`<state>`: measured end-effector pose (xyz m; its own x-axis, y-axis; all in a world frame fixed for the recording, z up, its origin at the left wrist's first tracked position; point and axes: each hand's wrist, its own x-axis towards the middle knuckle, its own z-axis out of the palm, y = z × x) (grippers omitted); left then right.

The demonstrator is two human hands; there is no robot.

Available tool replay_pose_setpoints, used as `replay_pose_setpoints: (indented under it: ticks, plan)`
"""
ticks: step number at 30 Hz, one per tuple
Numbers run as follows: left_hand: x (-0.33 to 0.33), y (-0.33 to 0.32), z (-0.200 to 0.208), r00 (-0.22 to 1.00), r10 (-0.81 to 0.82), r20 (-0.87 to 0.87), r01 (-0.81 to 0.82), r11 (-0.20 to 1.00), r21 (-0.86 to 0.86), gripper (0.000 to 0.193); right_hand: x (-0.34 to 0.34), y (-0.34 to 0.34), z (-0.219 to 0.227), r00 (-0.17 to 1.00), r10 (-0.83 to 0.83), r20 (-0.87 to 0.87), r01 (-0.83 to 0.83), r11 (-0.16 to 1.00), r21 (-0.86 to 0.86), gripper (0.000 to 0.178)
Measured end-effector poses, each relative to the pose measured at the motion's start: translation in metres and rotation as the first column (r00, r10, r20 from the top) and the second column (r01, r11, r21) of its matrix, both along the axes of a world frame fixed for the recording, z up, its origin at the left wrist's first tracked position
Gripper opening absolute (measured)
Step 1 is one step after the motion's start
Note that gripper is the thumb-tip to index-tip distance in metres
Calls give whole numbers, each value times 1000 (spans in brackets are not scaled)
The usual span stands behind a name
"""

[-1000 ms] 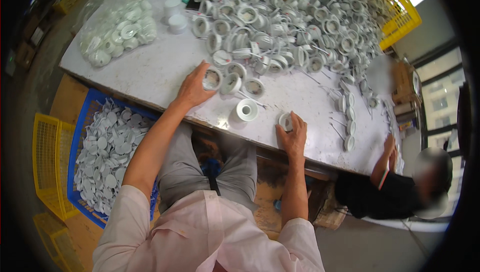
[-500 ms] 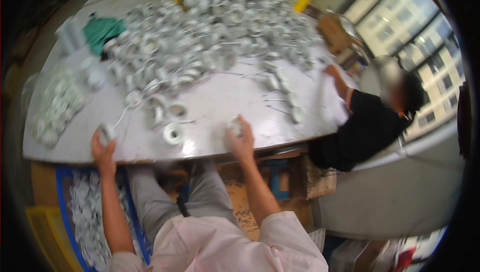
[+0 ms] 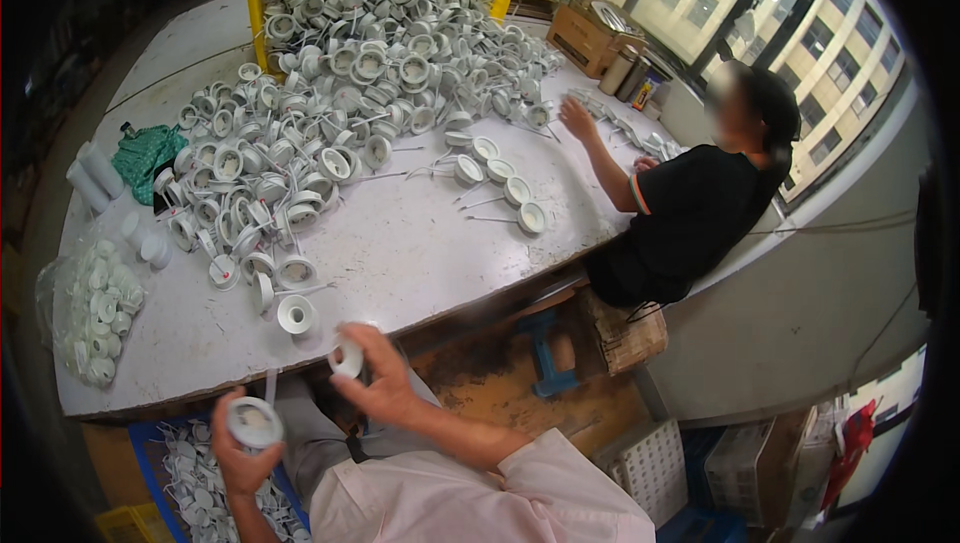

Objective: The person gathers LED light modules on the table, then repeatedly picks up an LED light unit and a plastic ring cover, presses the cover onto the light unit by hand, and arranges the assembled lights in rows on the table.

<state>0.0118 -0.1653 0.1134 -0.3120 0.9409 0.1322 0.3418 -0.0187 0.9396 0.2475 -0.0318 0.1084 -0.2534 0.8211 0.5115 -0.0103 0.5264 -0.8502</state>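
The cardboard box (image 3: 585, 43) bears dark print; too small to read.

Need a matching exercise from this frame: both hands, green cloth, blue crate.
1. left hand
2. right hand
3. green cloth
4. blue crate

A. on the table, beside white tubes
B. holds a white ring
C. below table level, holding white parts
D. holds a wide rimmed disc

Pairs: 1-D; 2-B; 3-A; 4-C
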Motion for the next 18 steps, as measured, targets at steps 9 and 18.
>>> replay_pose_setpoints:
  ticks: [9,18]
  plan:
    - [70,30,0,967,-242,85,250,964,-93,91,-30,-34,-21,943,139,-302,-238,916,-323,60]
    - [92,34,-27,871,-306,384,223,943,246,87,-16,-35,-3,926,-60,-373,-174,808,-563,57]
